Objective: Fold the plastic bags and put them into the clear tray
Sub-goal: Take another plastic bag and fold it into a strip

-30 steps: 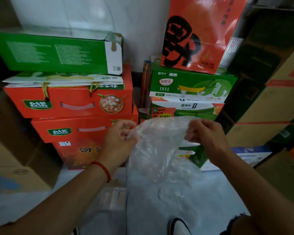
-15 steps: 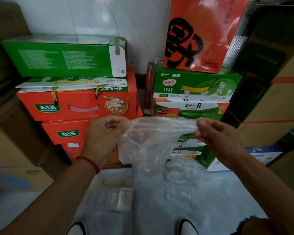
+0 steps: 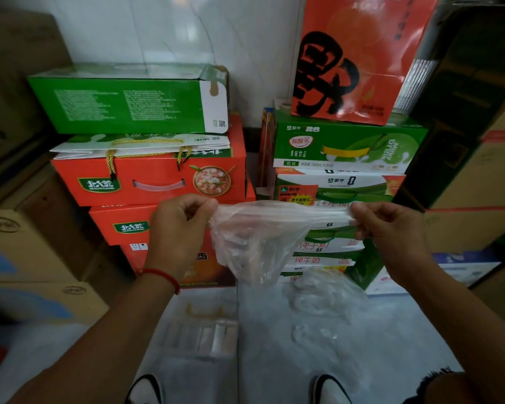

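bag (image 3: 257, 240) now pulled taut | left hand (image 3: 178, 225) pinches one end | right hand (image 3: 391, 228) pinches other

Pale floor (image 3: 420, 330) under me. Directly on it in front of my feet: the clear tray (image 3: 204, 330), with pale flat pieces inside, too blurry to tell what. Right beside it, a loose pile of clear plastic bags (image 3: 324, 310), crumpled. My two shoes (image 3: 146, 389) stand on the floor at the bottom edge. At the back, stacked cartons sit on the floor: orange boxes (image 3: 158, 182) left, green and white boxes (image 3: 341, 150) right, brown cardboard boxes (image 3: 41, 258) far left.
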### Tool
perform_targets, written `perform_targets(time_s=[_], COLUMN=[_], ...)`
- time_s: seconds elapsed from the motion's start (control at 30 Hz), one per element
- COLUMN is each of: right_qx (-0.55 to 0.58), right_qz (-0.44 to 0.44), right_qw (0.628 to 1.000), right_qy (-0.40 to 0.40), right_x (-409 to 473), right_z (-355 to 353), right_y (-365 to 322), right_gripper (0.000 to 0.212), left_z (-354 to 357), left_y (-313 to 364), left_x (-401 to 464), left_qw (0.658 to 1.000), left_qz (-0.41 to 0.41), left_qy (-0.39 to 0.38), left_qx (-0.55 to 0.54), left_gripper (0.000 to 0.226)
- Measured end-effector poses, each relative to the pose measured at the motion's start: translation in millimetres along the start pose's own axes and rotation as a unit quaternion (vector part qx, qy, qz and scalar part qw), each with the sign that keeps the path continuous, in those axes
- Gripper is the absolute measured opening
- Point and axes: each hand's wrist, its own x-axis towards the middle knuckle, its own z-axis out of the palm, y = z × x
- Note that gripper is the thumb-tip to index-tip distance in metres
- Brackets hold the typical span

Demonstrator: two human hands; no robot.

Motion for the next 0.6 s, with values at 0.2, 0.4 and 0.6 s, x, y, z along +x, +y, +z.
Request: perform_targets(time_s=[0.2,0.4,0.6], right_qx=[-0.043,-0.002,0.005], right_qz=[-0.05,-0.004,0.008], right_qw=[0.998,1.0,1.0], right_qy=[0.012,0.02,0.017], right_x=[0.6,2.8,0.2], right_z=[4.6,-1.0,2.1], right_y=[2.5,9.1,2.2], right_gripper=[0.014,0.024,0.018], left_z=[-3.6,-3.8,-3.5], left_y=[0.4,2.6,-7.9], left_x=[-0.7,0.0,0.9], left_qw=[0.996,0.964,0.98], left_qz=[0.05,-0.134,-0.102], left_qy=[0.005,-0.059,0.032], left_qx=[0.07,-0.22,-0.166], left_gripper=[0.013,0.018,0.011])
